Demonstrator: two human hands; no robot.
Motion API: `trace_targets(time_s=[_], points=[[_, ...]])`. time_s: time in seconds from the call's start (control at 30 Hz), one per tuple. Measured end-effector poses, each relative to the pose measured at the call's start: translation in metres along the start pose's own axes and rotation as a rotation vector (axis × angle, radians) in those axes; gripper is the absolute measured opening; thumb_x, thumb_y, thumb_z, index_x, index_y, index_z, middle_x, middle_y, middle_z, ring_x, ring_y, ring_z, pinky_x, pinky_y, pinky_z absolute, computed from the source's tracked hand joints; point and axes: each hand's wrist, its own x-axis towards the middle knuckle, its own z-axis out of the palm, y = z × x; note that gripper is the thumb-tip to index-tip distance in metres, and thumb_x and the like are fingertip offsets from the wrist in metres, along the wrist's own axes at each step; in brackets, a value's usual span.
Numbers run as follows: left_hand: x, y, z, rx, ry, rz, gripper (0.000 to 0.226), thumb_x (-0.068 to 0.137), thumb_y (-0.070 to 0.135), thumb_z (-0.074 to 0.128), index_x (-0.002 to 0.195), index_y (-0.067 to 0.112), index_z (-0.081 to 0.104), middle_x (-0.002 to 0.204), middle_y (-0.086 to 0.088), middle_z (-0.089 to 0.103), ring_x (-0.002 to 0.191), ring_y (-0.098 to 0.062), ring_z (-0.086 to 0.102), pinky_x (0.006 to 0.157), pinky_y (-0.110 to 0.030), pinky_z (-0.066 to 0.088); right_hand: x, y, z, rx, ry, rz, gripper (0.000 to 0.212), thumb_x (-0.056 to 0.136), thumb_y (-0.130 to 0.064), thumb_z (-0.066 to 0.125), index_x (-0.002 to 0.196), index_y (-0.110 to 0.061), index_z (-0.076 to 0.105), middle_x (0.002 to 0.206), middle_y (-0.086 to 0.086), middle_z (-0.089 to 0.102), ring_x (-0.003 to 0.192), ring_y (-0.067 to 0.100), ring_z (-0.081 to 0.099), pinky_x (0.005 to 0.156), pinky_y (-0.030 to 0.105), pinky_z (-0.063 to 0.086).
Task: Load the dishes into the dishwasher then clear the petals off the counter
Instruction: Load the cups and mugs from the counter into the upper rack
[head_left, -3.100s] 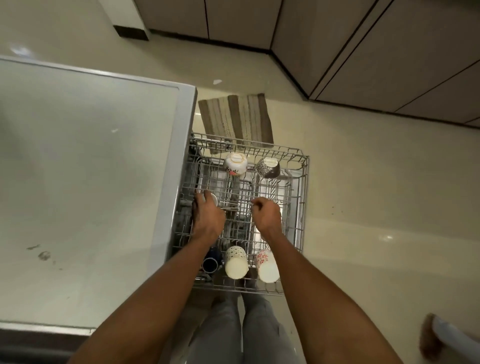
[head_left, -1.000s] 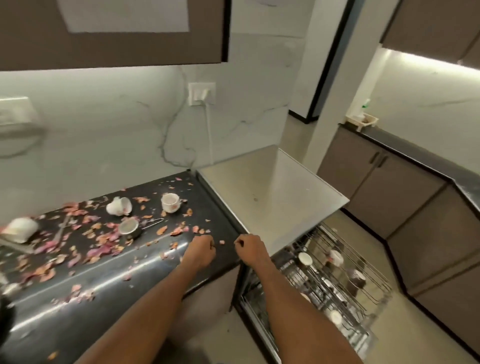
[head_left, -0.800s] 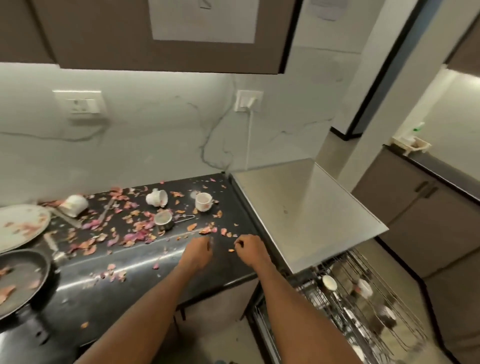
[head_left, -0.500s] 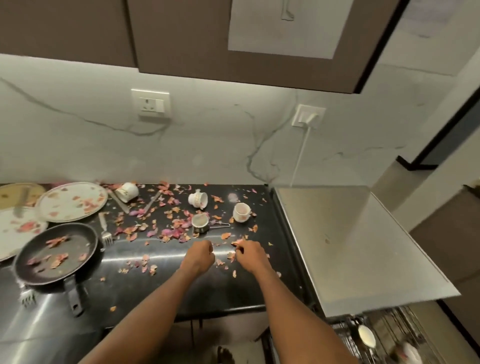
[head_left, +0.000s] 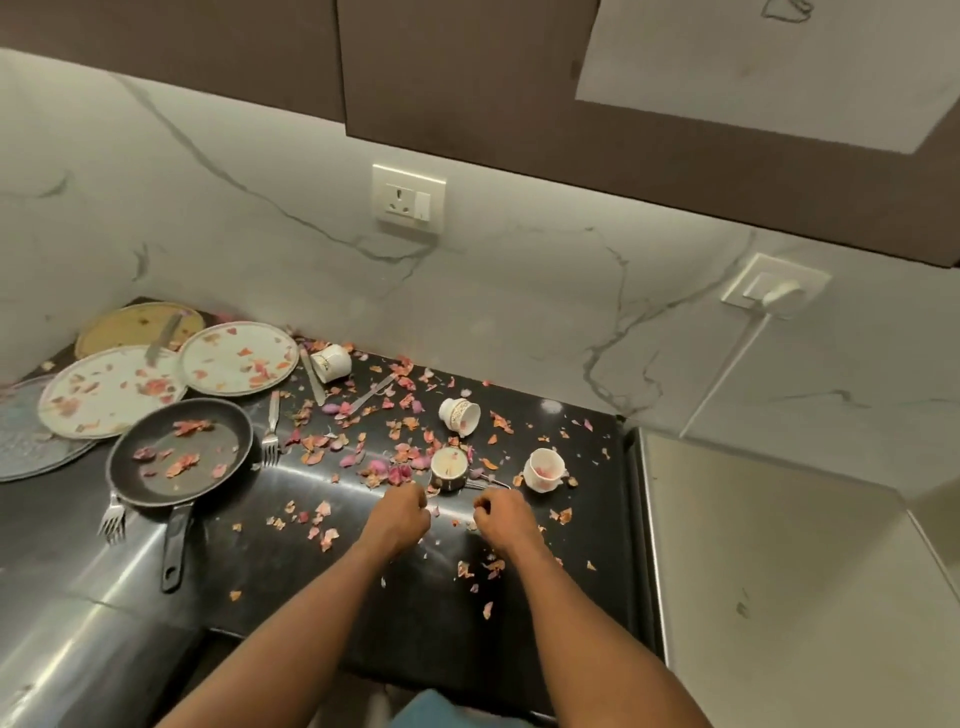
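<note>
Pink and orange petals (head_left: 363, 452) lie scattered over the black counter (head_left: 260, 561). My left hand (head_left: 397, 519) and right hand (head_left: 501, 519) hover side by side, fingers curled, holding nothing. Just beyond them stands a small steel cup with a handle (head_left: 448, 469). A white cup (head_left: 543, 469) stands to its right, another (head_left: 459, 414) lies tipped behind it, and a third (head_left: 330, 362) lies near the wall. At the left are a black frying pan (head_left: 179, 452), white plates (head_left: 239, 357) (head_left: 111, 389), forks (head_left: 271, 428) (head_left: 112, 514) and knives (head_left: 311, 376).
The dishwasher's steel top (head_left: 779, 571) adjoins the counter on the right. A marble wall with a socket (head_left: 409, 197) and a plugged-in cord (head_left: 774, 291) rises behind. Brown cabinets (head_left: 467, 78) hang overhead. A yellowish plate (head_left: 140, 322) and a bluish plate (head_left: 26, 436) sit far left.
I have turned from the dishwasher rack to the counter. Both hands left the rack and now hover further left over the petals, near the steel cup.
</note>
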Motion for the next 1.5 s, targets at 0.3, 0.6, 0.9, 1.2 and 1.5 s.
trace_targets(time_s=[0.3, 0.6, 0.9, 1.2, 1.5], points=[[-0.004, -0.038, -0.001, -0.061, 0.081, -0.201, 0.013, 0.094, 0.011, 0.054, 0.092, 0.014, 0.067, 0.089, -0.003, 0.069, 0.083, -0.017, 0.067, 0.078, -0.033, 0.057, 0.048, -0.021, 0.012, -0.129, 0.033, -0.038, 0.062, 0.092, -0.028, 0.069, 0.148, -0.016, 0.046, 0.147, 0.007, 0.048, 0.136, 0.029, 0.046, 0.110, 0.046, 0.043], [0.009, -0.050, -0.022, -0.038, 0.104, -0.277, 0.017, 0.094, 0.015, 0.057, 0.102, 0.013, 0.072, 0.097, -0.006, 0.074, 0.089, -0.021, 0.069, 0.085, -0.036, 0.056, 0.085, -0.034, 0.023, -0.063, -0.045, 0.052, 0.094, 0.085, -0.046, 0.079, 0.159, -0.022, 0.026, 0.159, 0.006, 0.038, 0.145, 0.032, 0.036, 0.115, 0.055, 0.030], [0.008, -0.047, -0.007, -0.053, 0.029, -0.268, 0.013, 0.096, 0.017, 0.057, 0.099, 0.015, 0.070, 0.090, -0.001, 0.071, 0.081, -0.013, 0.066, 0.076, -0.029, 0.053, 0.093, -0.029, 0.012, 0.013, -0.001, 0.013, 0.086, 0.072, -0.052, 0.084, 0.143, -0.027, 0.042, 0.137, 0.004, 0.056, 0.130, 0.028, 0.049, 0.107, 0.045, 0.033], [0.011, -0.030, -0.002, -0.372, 0.121, -0.334, 0.013, 0.099, 0.015, 0.057, 0.096, 0.020, 0.069, 0.081, -0.002, 0.071, 0.072, -0.015, 0.069, 0.070, -0.033, 0.059, 0.059, -0.046, 0.008, 0.567, -0.004, -0.089, 0.064, 0.069, -0.060, 0.085, 0.117, -0.030, 0.055, 0.109, -0.009, 0.066, 0.096, 0.008, 0.063, 0.082, 0.031, 0.052], [-0.004, -0.018, -0.008, -0.784, 0.179, -0.379, 0.020, 0.101, 0.018, 0.055, 0.118, 0.028, 0.058, 0.105, -0.004, 0.065, 0.095, -0.024, 0.066, 0.081, -0.039, 0.059, 0.033, -0.048, 0.010, 0.995, -0.390, 0.183, 0.058, 0.079, -0.066, 0.075, 0.104, -0.013, 0.075, 0.095, 0.008, 0.080, 0.096, 0.026, 0.075, 0.088, 0.040, 0.057]])
